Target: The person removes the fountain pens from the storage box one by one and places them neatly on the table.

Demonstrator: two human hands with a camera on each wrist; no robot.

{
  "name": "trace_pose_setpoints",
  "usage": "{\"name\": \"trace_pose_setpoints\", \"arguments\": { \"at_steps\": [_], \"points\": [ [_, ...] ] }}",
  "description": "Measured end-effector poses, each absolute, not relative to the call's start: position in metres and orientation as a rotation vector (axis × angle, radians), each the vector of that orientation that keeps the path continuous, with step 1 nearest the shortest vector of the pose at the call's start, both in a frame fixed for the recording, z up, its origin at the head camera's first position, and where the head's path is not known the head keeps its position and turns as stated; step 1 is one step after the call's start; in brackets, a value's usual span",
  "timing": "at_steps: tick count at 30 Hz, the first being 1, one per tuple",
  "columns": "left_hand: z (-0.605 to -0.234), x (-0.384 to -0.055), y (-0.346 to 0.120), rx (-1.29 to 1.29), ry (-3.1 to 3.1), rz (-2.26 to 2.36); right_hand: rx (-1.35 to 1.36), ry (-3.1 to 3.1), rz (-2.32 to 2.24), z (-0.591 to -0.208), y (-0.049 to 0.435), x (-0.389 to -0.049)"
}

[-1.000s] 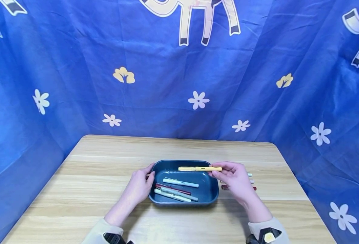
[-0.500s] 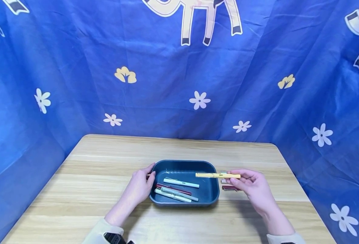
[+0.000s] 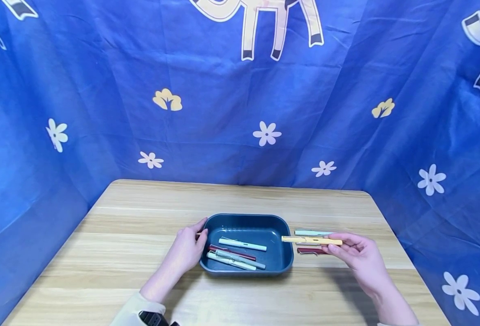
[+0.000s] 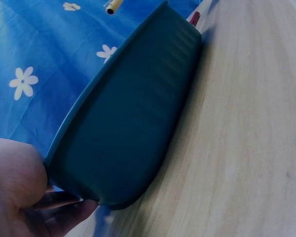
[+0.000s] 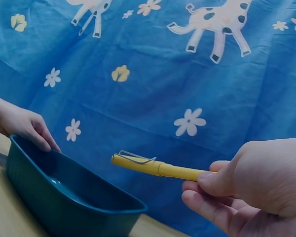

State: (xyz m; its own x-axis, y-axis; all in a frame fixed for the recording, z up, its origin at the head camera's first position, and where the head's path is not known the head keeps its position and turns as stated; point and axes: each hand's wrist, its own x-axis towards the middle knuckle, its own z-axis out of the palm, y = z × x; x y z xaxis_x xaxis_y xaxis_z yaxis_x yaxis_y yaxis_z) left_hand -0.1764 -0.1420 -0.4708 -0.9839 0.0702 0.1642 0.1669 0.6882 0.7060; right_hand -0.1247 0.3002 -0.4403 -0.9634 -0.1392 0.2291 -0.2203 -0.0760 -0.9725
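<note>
My left hand (image 3: 183, 249) grips the left end of a dark teal box (image 3: 246, 273); in the left wrist view its fingers (image 4: 74, 215) reach under the near corner. Inside the box lie a pale blue pen (image 3: 242, 244), a dark red pen (image 3: 244, 256), a grey pen (image 3: 246, 261) and a pale green pen (image 3: 228, 260). My right hand (image 3: 362, 258) pinches a yellow pen (image 3: 305, 240) by one end, between thumb and fingers. The pen is level, clip end to the left, above the table just right of the box.
On the table right of the box are a mint pen (image 3: 311, 232) and a dark red pen (image 3: 310, 251). A pale pen between them is mostly hidden by the yellow one. A blue patterned curtain (image 3: 207, 122) surrounds the wooden table (image 3: 142, 217).
My right hand has carried the yellow pen rightward and slightly nearer, from over the box to over the pens on the table. The left hand and box have stayed put.
</note>
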Motion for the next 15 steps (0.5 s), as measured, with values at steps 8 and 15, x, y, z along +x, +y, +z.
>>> {"name": "trace_pose_setpoints", "arguments": {
  "at_steps": [8,15],
  "points": [
    [-0.471,-0.177,-0.142,-0.183,-2.784,-1.165,0.387,-2.08,2.268,-0.449,0.317,-0.12],
    [-0.471,-0.177,-0.142,-0.181,-2.785,-1.163,0.388,-2.07,2.306,-0.458,0.329,-0.117]
  ]
}}
